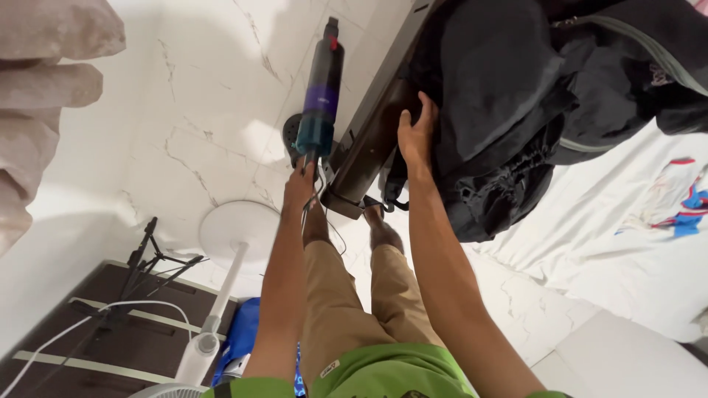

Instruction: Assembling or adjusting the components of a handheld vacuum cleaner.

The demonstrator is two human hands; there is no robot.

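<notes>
Your left hand (300, 184) is closed around the stick vacuum (321, 96), its long axis pointing away from you; your right hand (415, 136) lies open at the bed frame's (369, 140) corner.

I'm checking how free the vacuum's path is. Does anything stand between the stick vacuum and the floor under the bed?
The left hand grips the stick vacuum beside the dark bed frame. The right hand rests on that frame, under a black bag. Nothing visible blocks the gap.
</notes>
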